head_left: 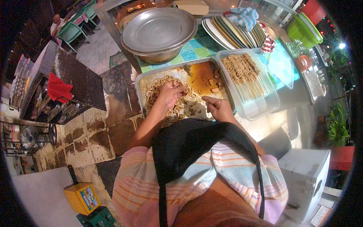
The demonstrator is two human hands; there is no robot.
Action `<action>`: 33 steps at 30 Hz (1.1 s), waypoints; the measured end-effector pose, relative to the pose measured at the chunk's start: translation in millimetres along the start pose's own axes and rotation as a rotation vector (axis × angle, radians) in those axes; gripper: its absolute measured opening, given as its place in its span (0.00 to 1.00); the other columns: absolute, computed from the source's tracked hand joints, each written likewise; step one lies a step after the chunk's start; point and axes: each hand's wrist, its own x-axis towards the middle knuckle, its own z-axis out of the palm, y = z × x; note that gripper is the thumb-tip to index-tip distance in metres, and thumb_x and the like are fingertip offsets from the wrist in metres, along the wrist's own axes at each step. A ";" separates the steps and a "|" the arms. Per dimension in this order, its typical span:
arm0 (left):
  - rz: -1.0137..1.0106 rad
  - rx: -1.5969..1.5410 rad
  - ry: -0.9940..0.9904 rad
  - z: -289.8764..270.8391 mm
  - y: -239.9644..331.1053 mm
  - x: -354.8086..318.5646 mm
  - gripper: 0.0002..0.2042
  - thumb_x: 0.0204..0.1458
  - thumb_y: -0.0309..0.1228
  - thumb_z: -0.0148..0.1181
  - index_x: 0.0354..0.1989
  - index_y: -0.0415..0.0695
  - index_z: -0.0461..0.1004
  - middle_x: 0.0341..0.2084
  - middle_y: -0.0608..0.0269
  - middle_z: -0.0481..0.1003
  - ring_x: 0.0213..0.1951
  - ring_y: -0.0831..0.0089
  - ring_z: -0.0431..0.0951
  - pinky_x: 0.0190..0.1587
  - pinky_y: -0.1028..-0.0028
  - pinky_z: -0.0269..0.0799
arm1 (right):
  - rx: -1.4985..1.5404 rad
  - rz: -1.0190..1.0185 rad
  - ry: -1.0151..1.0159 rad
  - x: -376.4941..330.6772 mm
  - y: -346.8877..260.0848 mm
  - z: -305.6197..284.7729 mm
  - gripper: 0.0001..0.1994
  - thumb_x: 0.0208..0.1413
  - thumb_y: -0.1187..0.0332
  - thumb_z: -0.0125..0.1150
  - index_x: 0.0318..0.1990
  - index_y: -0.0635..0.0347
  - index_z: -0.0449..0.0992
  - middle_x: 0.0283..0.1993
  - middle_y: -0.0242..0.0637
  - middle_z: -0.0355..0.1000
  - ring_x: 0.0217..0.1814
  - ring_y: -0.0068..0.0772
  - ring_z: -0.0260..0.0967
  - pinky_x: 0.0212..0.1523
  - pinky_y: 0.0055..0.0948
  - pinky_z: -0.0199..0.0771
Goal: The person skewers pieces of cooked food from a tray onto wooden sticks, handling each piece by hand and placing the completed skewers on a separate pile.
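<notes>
A shallow metal tray lies before me, with pale coiled strips that look like cooked intestine heaped on its left side. Brown liquid and a few small chunks cover its far right part. Over the heap, my left hand is closed in a pinch on a strip, mostly hidden by the fingers. My right hand, above the tray's near right part, grips a thin bamboo skewer whose far end points to the left fingers. Right of the tray, a clear plastic container holds many loaded skewers.
A large metal pot with a basin-like lid stands behind the tray. Stacked oval plates and a blue cloth are at the back. A green bucket stands far right; a red cloth hangs on a counter at left.
</notes>
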 end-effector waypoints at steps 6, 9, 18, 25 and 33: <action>-0.095 0.082 -0.008 2.0 -1.3 -2.6 0.04 0.40 0.21 0.55 0.22 0.42 0.66 0.19 0.65 0.69 0.21 0.76 0.70 0.24 0.78 0.69 | -0.106 -0.090 -0.047 1.4 6.2 -2.0 0.12 0.45 0.77 0.47 0.40 0.59 0.70 0.17 0.32 0.65 0.19 0.17 0.60 0.23 0.18 0.61; -0.123 0.119 0.018 -3.7 -3.1 1.2 0.03 0.41 0.23 0.55 0.24 0.40 0.67 0.20 0.64 0.69 0.22 0.76 0.70 0.23 0.79 0.69 | -0.091 -0.122 -0.033 2.8 11.2 1.0 0.12 0.45 0.77 0.47 0.39 0.60 0.70 0.17 0.32 0.65 0.19 0.17 0.60 0.23 0.17 0.61; -0.123 0.165 -0.024 -12.4 34.4 2.4 0.05 0.42 0.25 0.54 0.28 0.39 0.69 0.23 0.63 0.70 0.27 0.77 0.71 0.27 0.79 0.68 | 0.029 -0.013 -0.022 2.5 6.8 2.4 0.11 0.46 0.77 0.48 0.39 0.62 0.70 0.17 0.31 0.65 0.19 0.17 0.60 0.22 0.17 0.60; -0.126 0.098 0.030 -2.1 27.6 -0.7 0.03 0.40 0.22 0.55 0.24 0.39 0.69 0.22 0.64 0.70 0.25 0.77 0.71 0.27 0.80 0.68 | -0.003 -0.082 -0.009 5.5 15.4 4.4 0.11 0.46 0.77 0.48 0.39 0.61 0.70 0.17 0.31 0.65 0.19 0.17 0.60 0.22 0.17 0.61; -0.129 0.121 0.002 -10.3 18.0 3.5 0.04 0.40 0.21 0.55 0.25 0.39 0.67 0.21 0.63 0.69 0.23 0.74 0.71 0.28 0.77 0.69 | 0.008 0.037 -0.060 3.7 2.0 -0.3 0.11 0.42 0.75 0.51 0.36 0.57 0.72 0.27 0.47 0.69 0.26 0.36 0.69 0.30 0.26 0.66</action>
